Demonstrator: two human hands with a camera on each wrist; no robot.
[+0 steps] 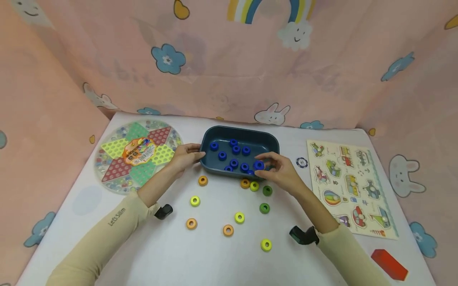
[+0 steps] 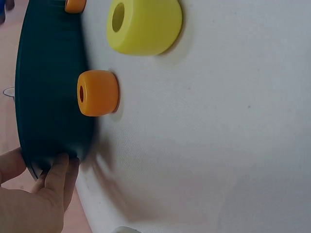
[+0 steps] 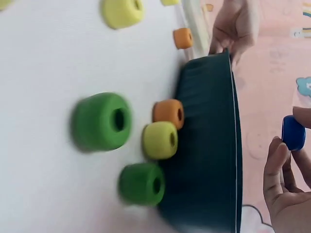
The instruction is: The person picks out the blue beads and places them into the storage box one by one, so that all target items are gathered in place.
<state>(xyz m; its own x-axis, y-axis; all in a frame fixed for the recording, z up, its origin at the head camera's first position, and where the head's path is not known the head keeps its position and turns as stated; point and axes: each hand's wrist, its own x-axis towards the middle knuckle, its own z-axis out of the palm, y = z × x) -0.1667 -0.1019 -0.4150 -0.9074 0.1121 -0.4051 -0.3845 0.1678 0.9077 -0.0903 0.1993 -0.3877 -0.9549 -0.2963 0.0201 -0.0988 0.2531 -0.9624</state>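
Note:
A dark teal tray (image 1: 239, 133) stands at the back of the table with several blue ring beads (image 1: 236, 149) in it. My left hand (image 1: 187, 158) grips the tray's left end, thumb over the rim and fingers against the outer wall, as the left wrist view also shows. Over the tray's front right corner, my right hand (image 1: 280, 171) pinches one blue bead (image 3: 293, 133) between thumb and fingers, above the rim. In front of the tray lie loose orange beads (image 1: 202, 180), yellow beads (image 1: 239, 217) and green beads (image 1: 264, 208).
A round Chinese checkers board (image 1: 118, 171) lies at the left. To the right are a picture puzzle board (image 1: 352, 186), a small poker chip (image 1: 302, 162) and a red block (image 1: 389, 264). A pink patterned curtain (image 1: 214, 79) hangs behind the white table (image 1: 200, 262).

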